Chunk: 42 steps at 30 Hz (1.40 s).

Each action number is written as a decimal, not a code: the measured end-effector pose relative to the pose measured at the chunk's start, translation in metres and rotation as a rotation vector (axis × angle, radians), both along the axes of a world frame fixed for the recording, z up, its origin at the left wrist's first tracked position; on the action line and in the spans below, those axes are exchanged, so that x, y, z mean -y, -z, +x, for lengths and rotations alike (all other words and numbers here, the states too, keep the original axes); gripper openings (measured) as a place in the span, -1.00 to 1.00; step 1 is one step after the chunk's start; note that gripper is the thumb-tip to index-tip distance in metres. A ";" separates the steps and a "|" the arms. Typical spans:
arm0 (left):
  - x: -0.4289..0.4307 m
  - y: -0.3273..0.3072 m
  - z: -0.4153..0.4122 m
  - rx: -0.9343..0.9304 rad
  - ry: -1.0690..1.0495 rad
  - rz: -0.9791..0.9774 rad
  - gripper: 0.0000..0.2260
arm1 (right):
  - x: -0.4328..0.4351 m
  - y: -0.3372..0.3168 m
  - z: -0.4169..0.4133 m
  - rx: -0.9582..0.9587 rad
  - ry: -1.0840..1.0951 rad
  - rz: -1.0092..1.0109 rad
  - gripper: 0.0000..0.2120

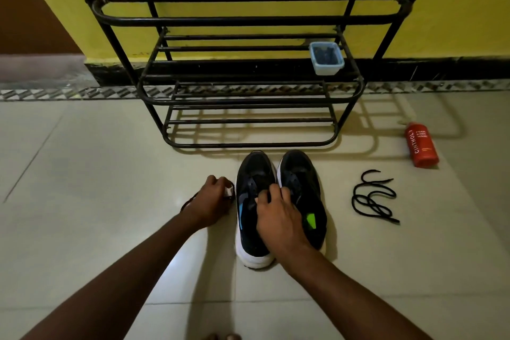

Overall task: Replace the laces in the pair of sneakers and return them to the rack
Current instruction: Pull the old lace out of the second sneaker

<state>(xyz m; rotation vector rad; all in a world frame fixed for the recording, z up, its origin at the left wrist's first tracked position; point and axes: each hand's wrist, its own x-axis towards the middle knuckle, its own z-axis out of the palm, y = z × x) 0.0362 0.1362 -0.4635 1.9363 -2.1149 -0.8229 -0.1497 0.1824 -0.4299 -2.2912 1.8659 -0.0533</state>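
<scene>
Two black sneakers with white soles stand side by side on the floor, toes toward the rack: the left sneaker and the right sneaker. My right hand lies over both, fingers curled at the left sneaker's tongue and eyelets. My left hand rests on the floor left of the shoes and grips a dark lace with a small white piece at the fingertips. A loose black lace lies coiled on the tiles to the right. The black metal shoe rack stands just beyond the shoes.
A small blue plastic box with dark contents sits on the rack's middle shelf at the right. A red bottle lies on the floor at the right. A yellow wall stands behind the rack. My toes show at the bottom edge.
</scene>
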 end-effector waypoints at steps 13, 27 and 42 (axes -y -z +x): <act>-0.012 -0.007 -0.004 0.200 0.070 -0.057 -0.84 | 0.002 -0.002 -0.001 0.002 -0.004 -0.039 -0.64; -0.001 -0.136 -0.076 -0.841 -0.130 -0.222 -0.81 | 0.043 -0.052 -0.042 1.210 -0.021 0.263 -0.22; 0.033 -0.128 -0.206 -1.165 -0.534 0.226 -0.75 | 0.029 -0.031 -0.147 1.667 0.632 0.176 -0.88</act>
